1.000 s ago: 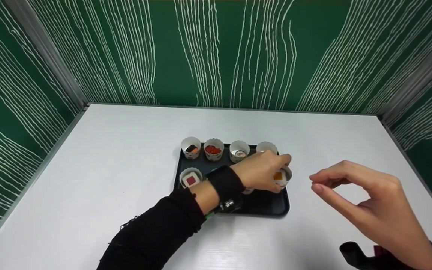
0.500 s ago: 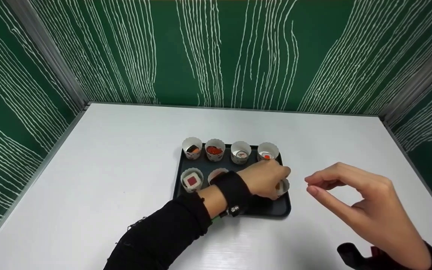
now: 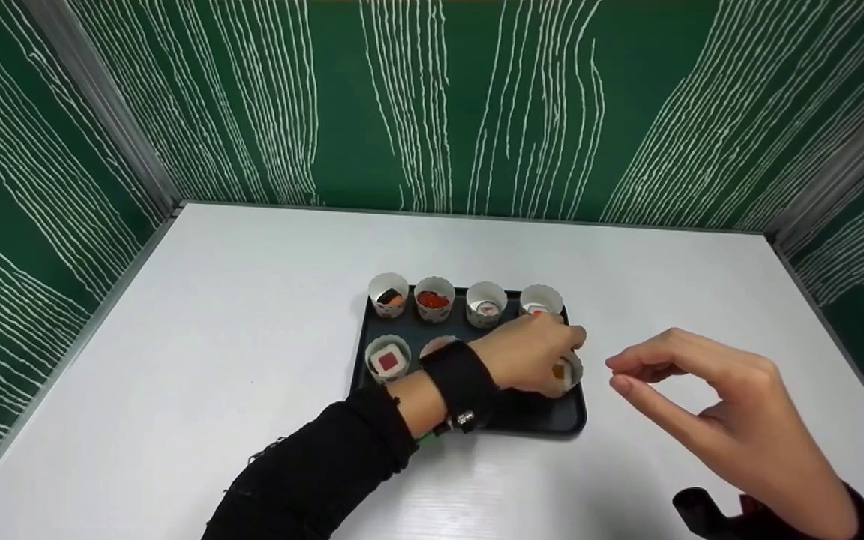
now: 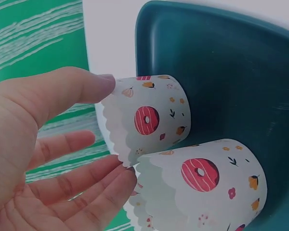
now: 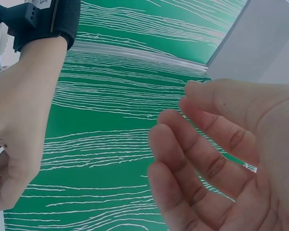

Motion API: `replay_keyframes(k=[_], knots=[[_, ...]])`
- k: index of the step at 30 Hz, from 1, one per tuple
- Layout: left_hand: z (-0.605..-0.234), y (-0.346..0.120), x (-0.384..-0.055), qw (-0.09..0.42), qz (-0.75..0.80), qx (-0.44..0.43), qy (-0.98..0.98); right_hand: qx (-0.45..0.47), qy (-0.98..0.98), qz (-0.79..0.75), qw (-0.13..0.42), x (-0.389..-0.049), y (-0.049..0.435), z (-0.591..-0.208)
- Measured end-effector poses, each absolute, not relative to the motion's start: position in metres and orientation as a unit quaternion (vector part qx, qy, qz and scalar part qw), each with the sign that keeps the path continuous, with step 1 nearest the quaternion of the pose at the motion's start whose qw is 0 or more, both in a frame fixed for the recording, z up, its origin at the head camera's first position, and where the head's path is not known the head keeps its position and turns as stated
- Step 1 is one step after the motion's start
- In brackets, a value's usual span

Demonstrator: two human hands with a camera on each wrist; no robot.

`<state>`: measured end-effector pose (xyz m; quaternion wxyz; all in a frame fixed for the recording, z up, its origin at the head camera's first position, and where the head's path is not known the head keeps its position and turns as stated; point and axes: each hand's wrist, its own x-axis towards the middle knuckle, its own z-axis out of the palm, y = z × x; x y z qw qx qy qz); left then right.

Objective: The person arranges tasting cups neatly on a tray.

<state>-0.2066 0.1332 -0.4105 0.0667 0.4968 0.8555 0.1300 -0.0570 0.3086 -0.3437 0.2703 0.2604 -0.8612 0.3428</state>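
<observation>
My left hand (image 3: 526, 356) holds a paper cup (image 3: 568, 371) at the front right of the black tray (image 3: 548, 420). In the left wrist view, the thumb rests on one side of the scalloped rim and the fingertips are at the other. Printed doughnuts and flowers cover that cup. It stands beside a second paper cup (image 4: 207, 187) on the tray. Something orange and white shows inside the held cup in the head view. To the right of the tray, my right hand (image 3: 724, 405) hovers with loosely bent fingers, thumb near the index fingertip, holding nothing.
Along the tray's back edge stand several paper cups, among them one with red pieces (image 3: 433, 300) and one with a sushi roll (image 3: 487, 309). A cup with a white block (image 3: 387, 362) is at front left. Green chalk-lined panels (image 3: 372, 97) border the white table (image 3: 252, 315).
My left hand has brought the cup slightly down and nearer to me at the tray's right side, then stays almost still. The right hand has drifted slightly left.
</observation>
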Motion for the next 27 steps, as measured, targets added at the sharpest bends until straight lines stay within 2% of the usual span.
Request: replay_keyframes(k=[13, 19, 27], knots=[[-0.411, 0.13, -0.203, 0.067, 0.149, 0.492, 0.855, 0.269, -0.865, 0.342, 0.251, -0.064, 0.309, -0.349], [-0.407, 0.122, -0.199, 0.03, 0.142, 0.475, 0.868, 0.267, -0.872, 0.339, 0.233, -0.071, 0.31, -0.355], [-0.398, 0.09, -0.187, -0.003, 0.152, 0.459, 0.875, 0.229, -0.891, 0.33, 0.214, -0.072, 0.313, -0.368]])
